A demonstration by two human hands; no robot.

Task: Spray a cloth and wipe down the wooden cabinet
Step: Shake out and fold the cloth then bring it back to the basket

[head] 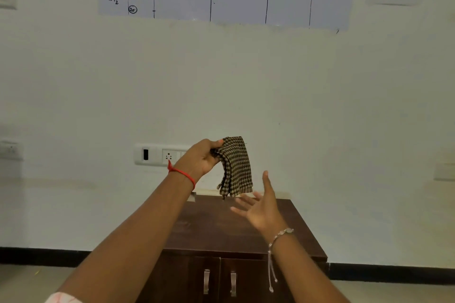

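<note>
**Head view: cloth held above the cabinet, wiping not yet begun.** The left hand grips the bunched upper edge of the folded checked cloth, with thumb and curled fingers closed on it. The cloth hangs free with its long axis near vertical. Its lower hem points to 6 o'clock and rests on nothing.

The right hand is empty, its fingers straight and spread. It lies at about 5 o'clock from the cloth, just below the hem, and does not visibly touch it.

The wooden cabinet stands against the wall at 6 o'clock from both hands. Its dark top lies beneath the hanging hem, and its door handles are near the bottom of the view. The right hand is nearer the cabinet top. The left hand is raised well above it, in front of a wall socket at 9 o'clock from the cloth.

No spray bottle is in view, so it cannot be told whether the cloth is damp.

Judgement: the coming move turns on the vertical gap between hem and cabinet top. The cloth must descend toward 6 o'clock, or pass to the open right hand, before a wipe can start.
</note>
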